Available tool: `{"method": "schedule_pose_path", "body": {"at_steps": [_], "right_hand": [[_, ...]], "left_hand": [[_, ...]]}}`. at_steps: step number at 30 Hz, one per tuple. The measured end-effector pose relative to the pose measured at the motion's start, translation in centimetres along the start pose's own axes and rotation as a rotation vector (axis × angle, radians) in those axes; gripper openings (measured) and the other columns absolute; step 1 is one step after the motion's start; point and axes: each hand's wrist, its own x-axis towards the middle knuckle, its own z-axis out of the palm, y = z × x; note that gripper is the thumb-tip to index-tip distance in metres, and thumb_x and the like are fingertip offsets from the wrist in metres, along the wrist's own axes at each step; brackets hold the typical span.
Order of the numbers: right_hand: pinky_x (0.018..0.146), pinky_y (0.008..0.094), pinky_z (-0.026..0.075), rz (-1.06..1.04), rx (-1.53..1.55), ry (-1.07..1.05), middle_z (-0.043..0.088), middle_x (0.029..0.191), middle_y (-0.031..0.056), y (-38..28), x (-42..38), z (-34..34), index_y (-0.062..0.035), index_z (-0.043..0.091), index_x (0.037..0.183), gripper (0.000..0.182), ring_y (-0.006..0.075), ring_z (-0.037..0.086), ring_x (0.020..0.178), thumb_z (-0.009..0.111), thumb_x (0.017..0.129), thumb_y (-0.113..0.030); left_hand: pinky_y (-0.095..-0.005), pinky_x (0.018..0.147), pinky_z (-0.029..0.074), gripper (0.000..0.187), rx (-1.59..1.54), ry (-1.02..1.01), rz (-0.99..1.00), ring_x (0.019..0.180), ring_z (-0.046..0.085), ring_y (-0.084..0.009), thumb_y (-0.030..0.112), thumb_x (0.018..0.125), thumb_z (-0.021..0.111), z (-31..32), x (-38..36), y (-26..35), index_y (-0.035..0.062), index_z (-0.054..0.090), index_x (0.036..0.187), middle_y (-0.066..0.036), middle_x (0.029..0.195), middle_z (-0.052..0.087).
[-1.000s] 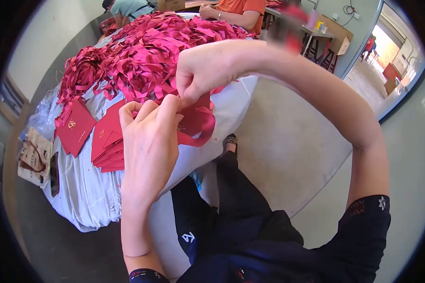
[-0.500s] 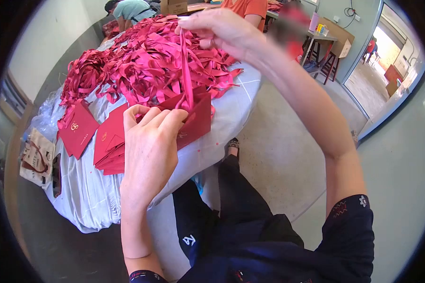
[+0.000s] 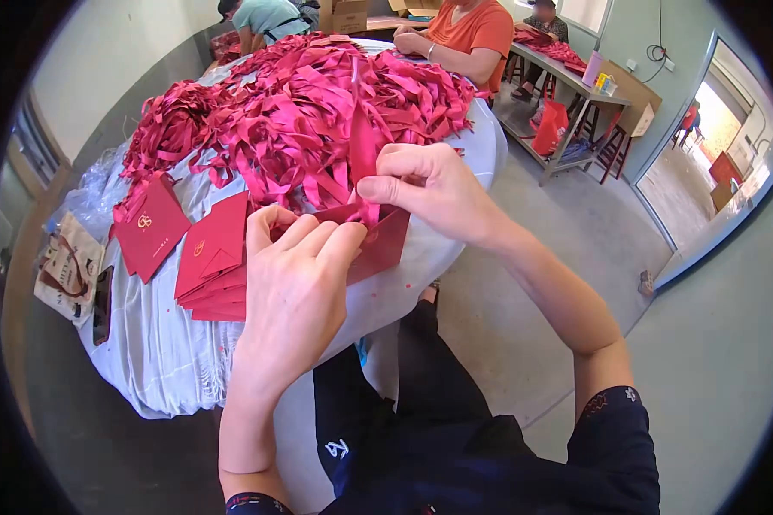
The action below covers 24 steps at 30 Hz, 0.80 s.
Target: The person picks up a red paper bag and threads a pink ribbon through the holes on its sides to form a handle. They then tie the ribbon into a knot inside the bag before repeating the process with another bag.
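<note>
My left hand (image 3: 294, 287) is closed at the upper edge of a small red paper bag (image 3: 388, 247), its fingers bent over the rim. Above that bag, a crimson ribbon (image 3: 363, 142) rises from the opening. My right hand (image 3: 429, 190) pinches the ribbon low down, close to the rim, between thumb and fingers. Where the ribbon meets the bag is partly hidden by my fingers. To the left lie a stack of red paper bags (image 3: 212, 249) and another red bag (image 3: 152, 225), both with gold print.
A large heap of crimson ribbons (image 3: 292, 112) covers much of the cloth-draped table (image 3: 159, 360). At its left edge lie a phone (image 3: 103, 305), a printed cloth bag (image 3: 67, 270) and clear plastic. A person in orange (image 3: 472, 39) sits across; a metal side table (image 3: 575, 90) stands right.
My right hand has come down from high above the bag to its rim, now pinching the ribbon there. My left hand stays on the bag. The view has shifted slightly.
</note>
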Motion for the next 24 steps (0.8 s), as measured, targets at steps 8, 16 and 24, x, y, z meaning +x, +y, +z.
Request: {"method": "schedule_pose_path", "body": {"at_steps": [8, 16, 24], "right_hand": [[0.063, 0.0261, 0.042, -0.271, -0.24, 0.244, 0.057, 0.074, 0.005, -0.4, -1.0, 2.4, 0.0027, 0.062, 0.085, 0.009, 0.0134, 0.054, 0.068, 0.061, 0.088, -0.006], [0.071, 0.0278, 0.047, -0.402, -0.292, 0.233, 0.066, 0.085, 0.0082, -0.4, -1.4, 3.2, 0.0004, 0.064, 0.093, 0.01, 0.0169, 0.062, 0.077, 0.058, 0.086, 0.001], [0.062, 0.0296, 0.045, -0.491, -0.365, 0.238, 0.063, 0.076, 0.0074, 0.1, -1.4, 3.7, -0.0017, 0.064, 0.092, 0.012, 0.0199, 0.057, 0.066, 0.057, 0.084, 0.004]], "left_hand": [[-0.0347, 0.084, 0.042, 0.025, -0.368, 0.129, -0.063, 0.077, 0.058, -0.0244, -0.01, 0.078, 0.055, -1.9, -1.0, -0.9, -0.0004, 0.061, 0.1, -0.012, 0.082, 0.061], [-0.0311, 0.079, 0.046, 0.014, -0.265, 0.07, -0.4, 0.085, 0.06, -0.0217, 0.005, 0.089, 0.057, -4.2, -1.9, -3.4, -0.0015, 0.059, 0.1, -0.012, 0.091, 0.062], [-0.0283, 0.077, 0.047, 0.022, -0.713, -0.471, -0.495, 0.086, 0.06, -0.0113, 0.017, 0.093, 0.057, -3.4, -0.5, -6.0, -0.0019, 0.064, 0.103, -0.01, 0.091, 0.068]]}}
